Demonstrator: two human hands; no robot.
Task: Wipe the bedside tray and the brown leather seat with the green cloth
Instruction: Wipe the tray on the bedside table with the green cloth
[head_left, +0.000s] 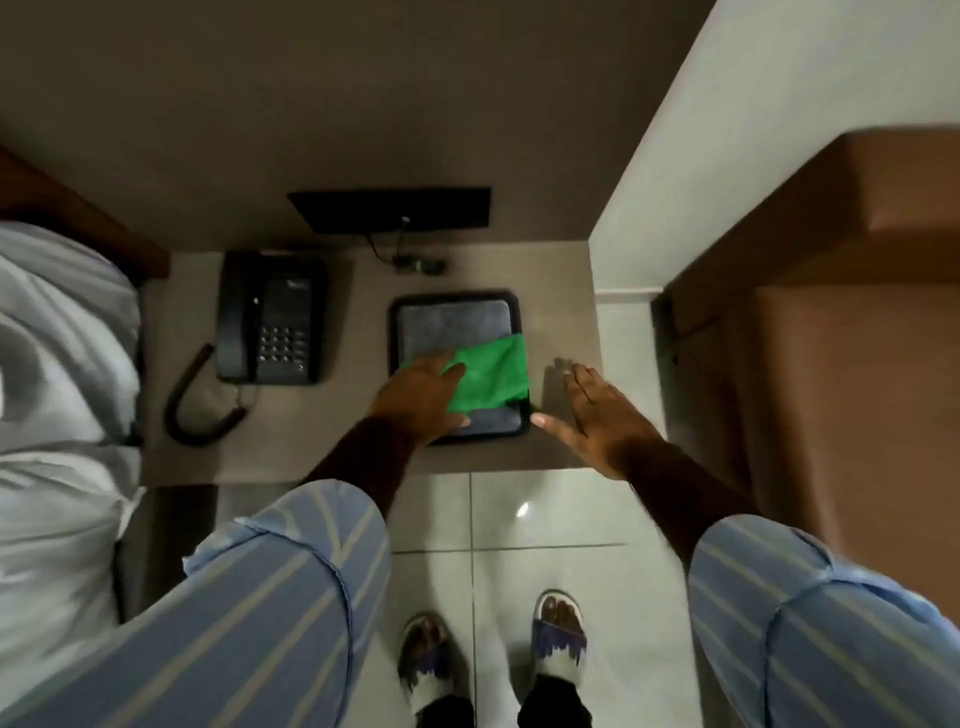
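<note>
A black tray (399, 332) with a grey liner sits on the grey bedside table. A green cloth (493, 376) lies over the tray's near right part. My left hand (421, 400) presses flat on the cloth's left edge, fingers pointing right. My right hand (597, 415) rests flat and open on the table just right of the tray, its thumb touching the tray's near right corner. The brown leather seat (852, 374) stands at the right, beyond the white wall corner.
A black corded telephone (270, 322) lies left of the tray. A dark wall plate with a cable (395, 210) sits behind it. A bed with pale linen (57, 395) fills the left. My sandalled feet stand on white floor tiles (519, 525).
</note>
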